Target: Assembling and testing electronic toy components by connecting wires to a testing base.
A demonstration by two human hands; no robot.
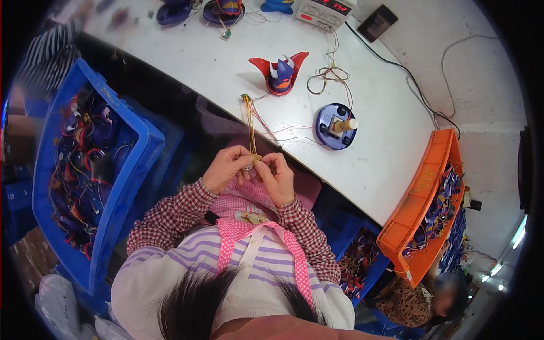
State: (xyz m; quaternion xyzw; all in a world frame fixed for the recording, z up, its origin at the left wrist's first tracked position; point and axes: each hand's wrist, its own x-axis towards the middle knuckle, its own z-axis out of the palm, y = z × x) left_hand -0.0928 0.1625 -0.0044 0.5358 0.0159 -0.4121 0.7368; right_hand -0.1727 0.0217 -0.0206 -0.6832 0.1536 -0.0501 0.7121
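Observation:
Close to the table's front edge, both of my hands pinch a small yellowish wired part. My left hand grips it from one side, and my right hand has thumb and forefinger closed on the other. A small round piece shows by the left fingertips, partly hidden. Yellowish wires run from the part up to a small circuit board at the table edge. Thin wires link that board with a toy head in a red collar and a round purple base bearing a pale cylinder.
A power supply with cables and a dark rectangular device sit at the back of the white table. Blue crate at left and orange crate at right hold wired toy parts. Another person is at lower right.

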